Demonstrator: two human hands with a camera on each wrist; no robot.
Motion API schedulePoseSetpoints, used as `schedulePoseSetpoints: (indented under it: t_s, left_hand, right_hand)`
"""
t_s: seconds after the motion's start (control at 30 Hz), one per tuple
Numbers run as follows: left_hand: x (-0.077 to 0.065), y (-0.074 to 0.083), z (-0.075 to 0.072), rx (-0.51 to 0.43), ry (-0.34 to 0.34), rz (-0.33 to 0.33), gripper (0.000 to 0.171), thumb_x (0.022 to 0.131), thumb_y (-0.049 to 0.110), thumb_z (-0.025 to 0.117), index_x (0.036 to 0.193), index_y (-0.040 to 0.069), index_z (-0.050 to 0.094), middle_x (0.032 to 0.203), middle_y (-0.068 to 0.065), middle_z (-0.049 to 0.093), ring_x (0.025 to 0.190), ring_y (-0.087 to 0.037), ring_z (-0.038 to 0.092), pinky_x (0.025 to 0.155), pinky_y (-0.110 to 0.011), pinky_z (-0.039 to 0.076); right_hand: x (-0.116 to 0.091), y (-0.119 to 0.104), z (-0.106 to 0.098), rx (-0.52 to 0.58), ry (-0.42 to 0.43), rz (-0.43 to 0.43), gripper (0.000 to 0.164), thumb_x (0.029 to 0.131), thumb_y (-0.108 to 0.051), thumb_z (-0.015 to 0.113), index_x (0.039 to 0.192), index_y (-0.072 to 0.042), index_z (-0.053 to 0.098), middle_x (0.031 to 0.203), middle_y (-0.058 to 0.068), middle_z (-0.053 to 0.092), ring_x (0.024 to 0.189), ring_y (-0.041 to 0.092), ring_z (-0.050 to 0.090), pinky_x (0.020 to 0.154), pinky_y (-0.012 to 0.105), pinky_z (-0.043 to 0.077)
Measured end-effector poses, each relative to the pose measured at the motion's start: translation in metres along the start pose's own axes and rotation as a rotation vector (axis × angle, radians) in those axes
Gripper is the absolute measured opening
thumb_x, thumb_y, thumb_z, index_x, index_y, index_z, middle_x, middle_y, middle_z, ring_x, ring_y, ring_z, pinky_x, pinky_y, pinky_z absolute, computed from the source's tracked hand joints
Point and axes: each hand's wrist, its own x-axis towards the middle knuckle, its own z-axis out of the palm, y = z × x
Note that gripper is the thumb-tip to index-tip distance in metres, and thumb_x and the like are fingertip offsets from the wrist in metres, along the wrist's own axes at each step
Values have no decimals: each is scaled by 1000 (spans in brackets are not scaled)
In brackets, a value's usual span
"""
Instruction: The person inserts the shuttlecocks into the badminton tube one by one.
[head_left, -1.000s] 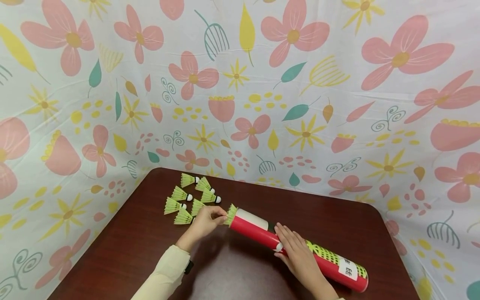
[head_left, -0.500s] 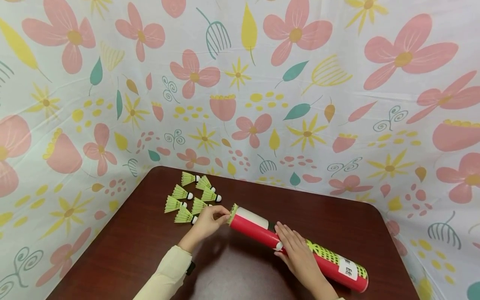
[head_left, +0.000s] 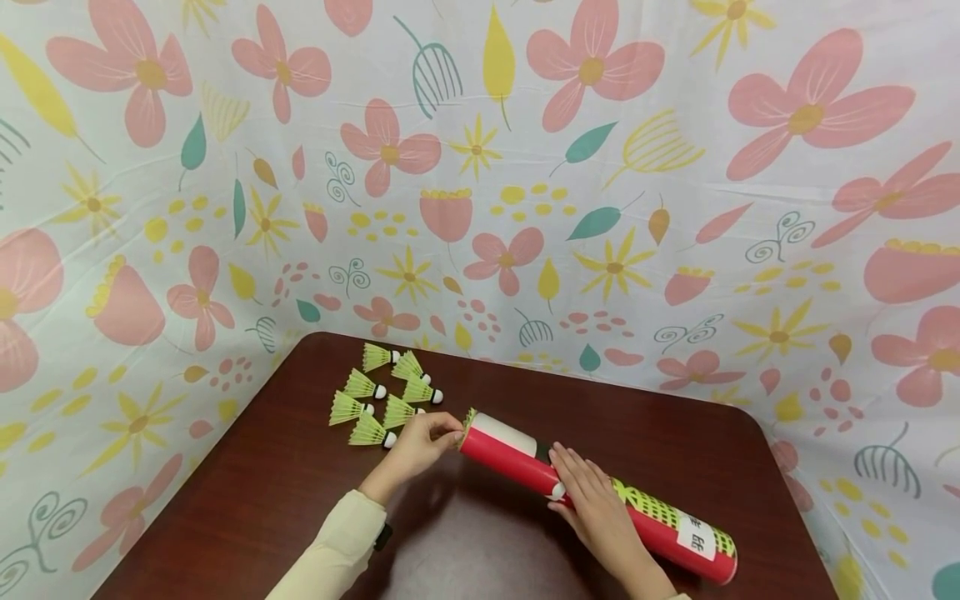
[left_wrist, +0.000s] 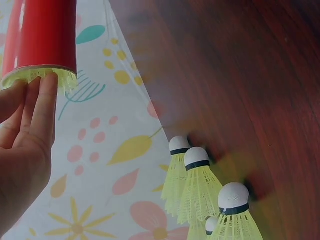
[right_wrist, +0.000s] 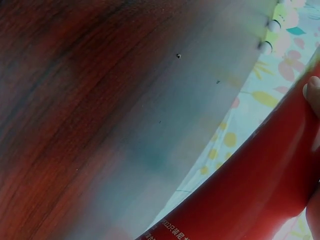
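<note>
A red shuttlecock tube (head_left: 510, 458) with white and yellow-green patches lies slantwise, its mouth to the left. The yellow-green skirt of a shuttlecock (head_left: 468, 423) shows only as a narrow rim at that mouth; its cork is hidden inside. At the mouth, the thumb and fingers of my left hand (head_left: 416, 448) pinch the skirt's edge, and the left wrist view shows the fingertips against the skirt (left_wrist: 66, 80) under the tube's rim. Over the middle of the tube my right hand (head_left: 596, 512) holds it, the thumb (right_wrist: 314, 90) on the near side.
Several loose yellow-green shuttlecocks (head_left: 369, 432) with white corks lie in a cluster to the left of the tube. They rest on a dark brown table (head_left: 247, 500) with rounded far corners. A floral cloth (head_left: 480, 208) stands behind it and at both sides.
The shuttlecock has slid right, deeper into the tube, until only the skirt's edge shows. My left hand has followed it slightly to the right. The right hand and tube have stayed put.
</note>
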Motion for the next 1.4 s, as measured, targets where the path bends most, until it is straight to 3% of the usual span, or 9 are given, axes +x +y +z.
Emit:
schedulePoseSetpoints:
  t_s: [0.1, 0.2, 0.27, 0.47, 0.77, 0.93, 1.07, 1.23, 1.4]
  left_hand:
    - [1, 1, -1, 4, -5, 3, 6, 89, 0, 67, 86, 4, 70, 80, -4, 68, 67, -6, 58, 58, -22, 48]
    - [1, 0, -1, 3, -10, 2, 6, 88, -1, 67, 86, 3, 70, 80, -4, 68, 67, -6, 57, 58, -22, 47]
    - [2, -1, -1, 6, -15, -1, 5, 88, -1, 67, 87, 3, 71, 80, -4, 68, 67, -5, 57, 59, -22, 47]
    - [4, -2, 1, 8, -25, -2, 5, 87, -2, 67, 87, 1, 71, 83, -7, 69, 69, -6, 58, 60, -21, 48]
    - [1, -4, 0, -56, -26, -22, 7, 86, 2, 70, 90, -1, 74, 87, -13, 71, 72, -10, 62, 63, -20, 50]
    - [-3, -7, -3, -109, -17, -42, 10, 87, 3, 68, 93, -5, 72, 89, -18, 71, 78, -22, 68, 68, -25, 54]
    - [-7, -12, -7, -110, -1, -38, 9, 88, -3, 65, 93, -9, 70, 88, -23, 69, 80, -34, 68, 70, -36, 57]
    - [-10, -19, -13, -69, 52, -35, 9, 88, -7, 63, 93, -13, 67, 86, -25, 67, 79, -44, 66, 70, -38, 57]
    - [-14, -21, -28, 4, 179, -85, 8, 87, -3, 67, 93, -3, 71, 86, -16, 70, 77, -36, 68, 66, -25, 54]
  right_hand:
    - [1, 0, 0, 1, -4, 2, 75, 89, -41, 66, 148, -7, 36, 150, 11, 39, 133, 25, 42, 116, 26, 11]
    - [2, 0, -1, 0, -14, 8, 78, 85, -37, 71, 148, -7, 36, 150, 10, 39, 134, 24, 41, 116, 26, 11]
    - [2, -1, -1, -2, -25, 14, 75, 89, -41, 66, 149, -7, 35, 151, 10, 38, 134, 24, 40, 116, 26, 10]
    - [2, -1, -1, -12, -31, 19, 71, 99, -57, 25, 149, -8, 35, 151, 9, 38, 135, 22, 39, 116, 26, 10]
    - [2, 1, -1, -21, -11, 18, 73, 99, -58, 20, 148, -7, 38, 149, 10, 41, 132, 24, 44, 116, 24, 8]
    - [1, 2, -2, -7, -1, 21, 73, 99, -59, 22, 147, -6, 38, 149, 10, 41, 131, 25, 44, 116, 24, 8]
    - [1, 2, -1, -2, 28, 11, 72, 99, -58, 23, 147, -6, 39, 148, 10, 42, 130, 26, 45, 116, 24, 9]
    - [0, 2, 0, 1, 43, 12, 72, 99, -58, 23, 146, -6, 40, 148, 10, 43, 129, 26, 46, 116, 24, 10]
    - [-1, 3, 0, -1, 8, 16, 70, 99, -57, 28, 147, -7, 38, 149, 10, 41, 131, 25, 44, 116, 24, 8]
